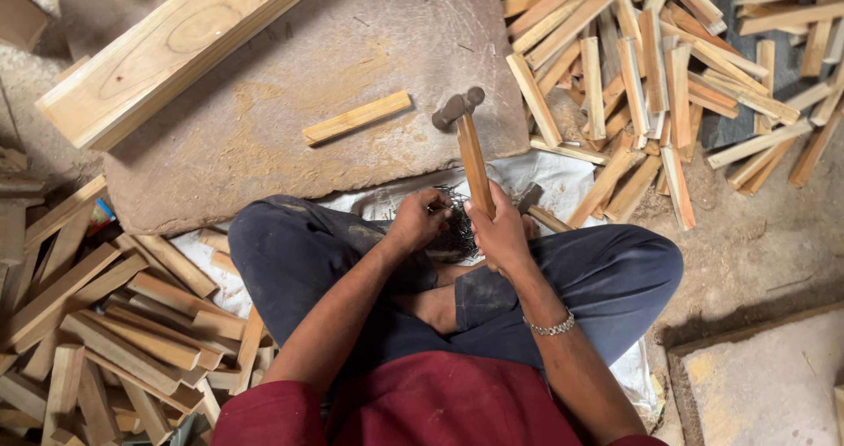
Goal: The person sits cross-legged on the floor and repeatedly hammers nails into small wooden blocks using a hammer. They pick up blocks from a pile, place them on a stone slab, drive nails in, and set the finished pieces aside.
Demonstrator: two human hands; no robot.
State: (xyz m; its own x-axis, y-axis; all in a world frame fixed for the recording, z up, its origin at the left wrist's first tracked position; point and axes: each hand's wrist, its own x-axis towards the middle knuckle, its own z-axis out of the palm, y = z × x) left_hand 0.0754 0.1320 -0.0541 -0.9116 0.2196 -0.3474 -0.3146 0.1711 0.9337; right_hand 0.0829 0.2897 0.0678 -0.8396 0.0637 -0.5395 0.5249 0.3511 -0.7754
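Note:
I sit cross-legged on the floor behind a flat stone slab. My right hand grips the wooden handle of a hammer, whose metal head hangs over the slab's near right corner. My left hand reaches into a dark pile of nails lying on white cloth between my knees, fingers pinched; whether it holds a nail I cannot tell. A single short wooden strip lies on the slab, apart from both hands.
A thick wooden plank lies across the slab's far left. Heaps of short wooden strips lie at the right and at the left. A second hammer head rests by my right knee. A stone block sits lower right.

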